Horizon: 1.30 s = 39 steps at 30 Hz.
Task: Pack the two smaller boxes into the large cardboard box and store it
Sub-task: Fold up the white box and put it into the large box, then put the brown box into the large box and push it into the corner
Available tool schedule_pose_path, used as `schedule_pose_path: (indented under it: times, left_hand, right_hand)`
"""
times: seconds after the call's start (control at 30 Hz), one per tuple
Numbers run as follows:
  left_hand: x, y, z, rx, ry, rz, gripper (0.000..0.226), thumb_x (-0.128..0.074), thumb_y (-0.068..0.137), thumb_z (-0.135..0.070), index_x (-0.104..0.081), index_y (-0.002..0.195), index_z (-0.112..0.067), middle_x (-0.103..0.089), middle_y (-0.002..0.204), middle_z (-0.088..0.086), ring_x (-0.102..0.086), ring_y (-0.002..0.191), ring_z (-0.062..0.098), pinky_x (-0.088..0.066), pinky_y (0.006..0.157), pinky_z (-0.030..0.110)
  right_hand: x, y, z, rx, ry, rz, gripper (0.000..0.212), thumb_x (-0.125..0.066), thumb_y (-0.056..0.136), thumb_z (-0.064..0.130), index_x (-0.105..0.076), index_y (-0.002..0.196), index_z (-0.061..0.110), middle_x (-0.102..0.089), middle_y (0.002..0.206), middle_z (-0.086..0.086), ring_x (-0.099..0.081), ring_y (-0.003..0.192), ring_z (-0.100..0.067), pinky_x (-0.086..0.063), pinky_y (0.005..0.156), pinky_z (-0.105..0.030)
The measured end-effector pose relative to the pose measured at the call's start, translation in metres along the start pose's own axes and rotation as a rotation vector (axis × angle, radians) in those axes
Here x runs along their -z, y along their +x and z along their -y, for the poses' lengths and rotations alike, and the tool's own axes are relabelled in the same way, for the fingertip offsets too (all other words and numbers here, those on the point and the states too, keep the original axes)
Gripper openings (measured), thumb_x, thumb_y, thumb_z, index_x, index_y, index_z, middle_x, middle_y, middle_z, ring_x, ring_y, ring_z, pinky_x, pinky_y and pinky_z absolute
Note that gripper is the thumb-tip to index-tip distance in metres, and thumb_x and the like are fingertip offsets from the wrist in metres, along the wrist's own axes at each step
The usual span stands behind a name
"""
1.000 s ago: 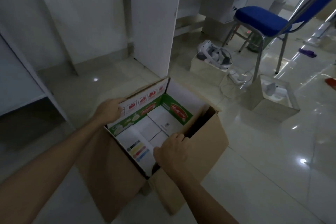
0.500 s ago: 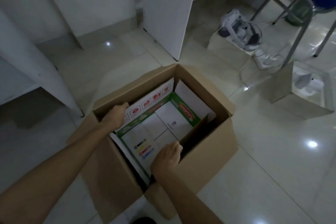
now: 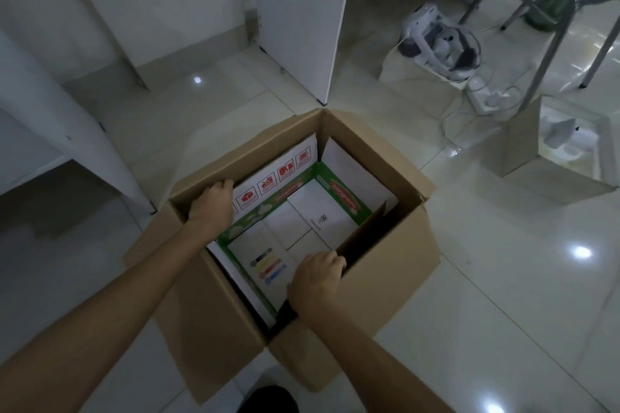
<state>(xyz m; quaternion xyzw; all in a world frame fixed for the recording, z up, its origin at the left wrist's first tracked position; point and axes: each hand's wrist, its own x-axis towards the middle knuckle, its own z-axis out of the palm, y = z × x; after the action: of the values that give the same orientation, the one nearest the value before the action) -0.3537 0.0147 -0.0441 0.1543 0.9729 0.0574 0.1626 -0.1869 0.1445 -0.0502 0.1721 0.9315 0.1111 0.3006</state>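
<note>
Nearest: my shoe tip (image 3: 268, 399) at frame bottom, then both forearms reaching down into the large cardboard box (image 3: 396, 265) on the tiled floor (image 3: 503, 329).

R hand (image 3: 315, 278) curled over the near-right edge of the green-trimmed box (image 3: 302, 228), fingers gripping where a brown flap (image 3: 362, 235) leans inward. L hand (image 3: 211, 204) clamped on that box's far-left side, by the white flap w/ red handling icons (image 3: 275, 174).

Green-trimmed box sits inside the big carton, open top up, flaps standing, a bit skewed to the carton walls. Can't tell if it's bottomed out. Second small box: can't pick it out for sure.

Step, I reckon: seating it. Do it well = lower both sides evenly, keep the brown flap from getting trapped under, square corners to the carton, tuck white flaps in.

Farther: white cabinet panel (image 3: 302, 20), chair leg (image 3: 550, 43), white device w/ cables (image 3: 439, 40), another open carton (image 3: 516, 151).
</note>
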Motion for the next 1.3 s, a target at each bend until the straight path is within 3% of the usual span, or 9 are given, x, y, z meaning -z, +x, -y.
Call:
schedule_pose_path:
  times: [0.1, 0.17, 0.27, 0.4, 0.6, 0.73, 0.9, 1.07, 1.3]
  left_hand:
    - [0.009, -0.023, -0.018, -0.089, -0.022, -0.064, 0.039, -0.056, 0.088, -0.018, -0.047, 0.124, -0.006, -0.054, 0.121, 0.016, -0.052, 0.11, 0.031, -0.051, 0.083, 0.042]
    - [0.013, -0.044, -0.036, -0.19, -0.085, -0.058, 0.04, -0.054, 0.089, -0.022, -0.049, 0.126, -0.008, -0.054, 0.123, 0.014, -0.052, 0.11, 0.029, -0.051, 0.084, 0.041]
    - [0.014, -0.084, -0.065, -0.343, -0.167, -0.056, 0.039, -0.053, 0.089, -0.024, -0.052, 0.125, -0.012, -0.054, 0.126, 0.008, -0.052, 0.113, 0.025, -0.051, 0.089, 0.04]
    - [0.012, -0.142, -0.103, -0.506, -0.216, -0.072, 0.036, -0.052, 0.09, -0.023, -0.053, 0.125, -0.014, -0.053, 0.129, 0.003, -0.05, 0.117, 0.022, -0.045, 0.096, 0.038]
    - [-0.004, -0.217, -0.156, -0.677, -0.191, 0.021, 0.036, -0.049, 0.091, -0.024, -0.051, 0.127, -0.017, -0.051, 0.13, 0.002, -0.05, 0.117, 0.022, -0.046, 0.098, 0.039]
    - [-0.02, -0.263, -0.197, -0.788, -0.199, 0.02, 0.037, -0.048, 0.092, -0.023, -0.051, 0.128, -0.016, -0.053, 0.133, 0.002, -0.049, 0.12, 0.02, -0.041, 0.1, 0.033]
    - [-0.052, -0.307, -0.245, -0.892, -0.262, 0.077, 0.034, -0.055, 0.088, -0.026, -0.056, 0.121, -0.018, -0.057, 0.128, 0.002, -0.056, 0.112, 0.021, -0.048, 0.094, 0.035]
    - [-0.082, -0.351, -0.297, -0.982, -0.27, 0.119, 0.034, -0.055, 0.089, -0.026, -0.056, 0.121, -0.017, -0.057, 0.126, 0.002, -0.056, 0.11, 0.022, -0.048, 0.094, 0.037]
    - [-0.132, -0.407, -0.369, -1.057, -0.27, 0.243, 0.035, -0.054, 0.09, -0.026, -0.055, 0.123, -0.017, -0.059, 0.124, 0.003, -0.057, 0.11, 0.019, -0.049, 0.093, 0.037]
  right_hand:
    - [0.006, -0.016, -0.02, 0.172, 0.148, -0.164, 0.033, -0.049, 0.089, 0.027, -0.05, 0.113, 0.004, -0.053, 0.112, -0.018, -0.048, 0.101, -0.032, -0.041, 0.088, -0.044]
    - [0.002, -0.032, -0.037, 0.249, 0.286, -0.355, 0.029, -0.052, 0.086, 0.022, -0.052, 0.11, 0.005, -0.056, 0.108, -0.017, -0.052, 0.098, -0.033, -0.045, 0.081, -0.044]
    - [-0.006, -0.058, -0.063, 0.286, 0.434, -0.492, 0.025, -0.057, 0.081, 0.02, -0.056, 0.103, 0.009, -0.06, 0.098, -0.012, -0.057, 0.086, -0.03, -0.048, 0.071, -0.041]
    - [-0.021, -0.108, -0.104, 0.316, 0.524, -0.54, 0.035, -0.053, 0.087, 0.02, -0.051, 0.12, 0.01, -0.056, 0.113, -0.011, -0.054, 0.1, -0.031, -0.047, 0.084, -0.041]
    - [-0.066, -0.194, -0.157, 0.201, 0.601, -0.526, 0.038, -0.051, 0.092, 0.025, -0.046, 0.129, 0.016, -0.052, 0.13, -0.005, -0.053, 0.113, -0.022, -0.048, 0.093, -0.034]
    - [-0.11, -0.247, -0.194, 0.084, 0.653, -0.549, 0.035, -0.053, 0.091, 0.026, -0.049, 0.125, 0.019, -0.055, 0.123, 0.0, -0.058, 0.106, -0.018, -0.052, 0.085, -0.034]
    - [-0.161, -0.3, -0.237, -0.063, 0.728, -0.569, 0.032, -0.056, 0.09, 0.026, -0.052, 0.122, 0.021, -0.058, 0.119, 0.002, -0.059, 0.102, -0.014, -0.049, 0.079, -0.028]
    - [-0.209, -0.342, -0.275, -0.176, 0.799, -0.584, 0.03, -0.056, 0.09, 0.025, -0.053, 0.12, 0.021, -0.059, 0.117, 0.003, -0.06, 0.1, -0.014, -0.05, 0.078, -0.03]
    - [-0.284, -0.397, -0.333, -0.358, 0.913, -0.602, 0.028, -0.059, 0.088, 0.023, -0.056, 0.116, 0.021, -0.059, 0.114, 0.005, -0.056, 0.095, -0.008, -0.045, 0.077, -0.023]
